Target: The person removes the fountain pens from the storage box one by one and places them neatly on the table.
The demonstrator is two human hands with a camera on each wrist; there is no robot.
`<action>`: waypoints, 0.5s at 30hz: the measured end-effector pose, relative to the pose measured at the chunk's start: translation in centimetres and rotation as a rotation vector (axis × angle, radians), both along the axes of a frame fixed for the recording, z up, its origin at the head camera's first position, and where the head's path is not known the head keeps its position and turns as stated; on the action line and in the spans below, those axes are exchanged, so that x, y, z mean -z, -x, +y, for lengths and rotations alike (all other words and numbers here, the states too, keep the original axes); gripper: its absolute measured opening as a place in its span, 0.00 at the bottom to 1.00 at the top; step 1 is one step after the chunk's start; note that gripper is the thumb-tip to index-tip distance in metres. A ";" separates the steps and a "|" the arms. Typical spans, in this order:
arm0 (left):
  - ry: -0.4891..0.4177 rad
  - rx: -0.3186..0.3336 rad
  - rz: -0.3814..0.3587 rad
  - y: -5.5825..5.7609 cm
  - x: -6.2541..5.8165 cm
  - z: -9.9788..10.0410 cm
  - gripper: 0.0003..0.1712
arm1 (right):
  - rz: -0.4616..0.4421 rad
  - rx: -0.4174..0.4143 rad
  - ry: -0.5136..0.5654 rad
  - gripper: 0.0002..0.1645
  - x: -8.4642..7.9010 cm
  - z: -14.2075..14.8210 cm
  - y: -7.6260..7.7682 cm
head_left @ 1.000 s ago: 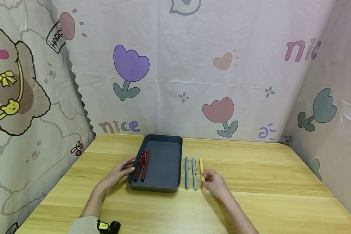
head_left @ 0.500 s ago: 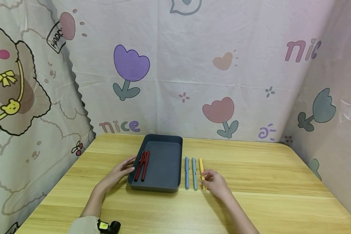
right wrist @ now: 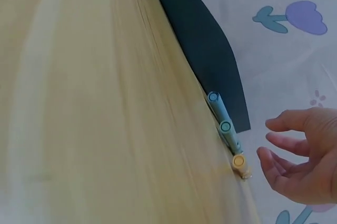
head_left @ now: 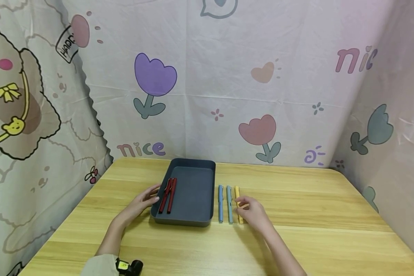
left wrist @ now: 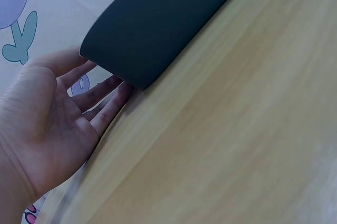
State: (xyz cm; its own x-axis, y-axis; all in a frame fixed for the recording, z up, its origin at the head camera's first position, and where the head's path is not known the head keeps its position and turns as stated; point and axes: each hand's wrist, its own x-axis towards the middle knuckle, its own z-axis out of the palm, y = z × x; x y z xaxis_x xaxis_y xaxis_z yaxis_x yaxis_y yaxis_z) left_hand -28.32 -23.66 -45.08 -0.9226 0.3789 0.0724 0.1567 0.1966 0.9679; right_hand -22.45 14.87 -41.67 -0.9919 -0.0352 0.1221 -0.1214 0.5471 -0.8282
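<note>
My left hand (head_left: 138, 205) rests its fingers against the left wall of a dark grey tray (head_left: 193, 223); the left wrist view shows the fingers stretched to the tray's end. Two dark red pens (head_left: 171, 196) lie inside, along the tray's left side. To the right of the tray, a blue pen (head_left: 220, 204), a green pen (head_left: 229, 205) and a yellow pen (head_left: 237, 191) lie side by side on the table. Over the yellow pen hovers my right hand (head_left: 254, 212), thumb and fingers loosely bent and apart. The right wrist view shows a gap between its fingertips and the yellow pen's end (right wrist: 239, 161).
The wooden table (head_left: 314, 222) reaches back to a printed cloth (head_left: 210, 76) hanging behind it and at both sides. A black device with a yellow label (head_left: 124, 265) sits at my left sleeve (head_left: 100, 265).
My right hand has lifted slightly away from the yellow pen and its fingers have spread. The left hand, tray and pens stay in place.
</note>
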 end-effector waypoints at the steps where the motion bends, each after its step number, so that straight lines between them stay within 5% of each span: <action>1: 0.000 0.000 -0.002 0.0 0.0 0.0 0.33 | 0.002 -0.004 0.007 0.14 -0.2 -0.3 0.0; 15: -0.008 0.007 -0.001 0.0 -0.1 0.0 0.33 | 0.066 -0.180 0.014 0.14 -1.6 -4.7 0.8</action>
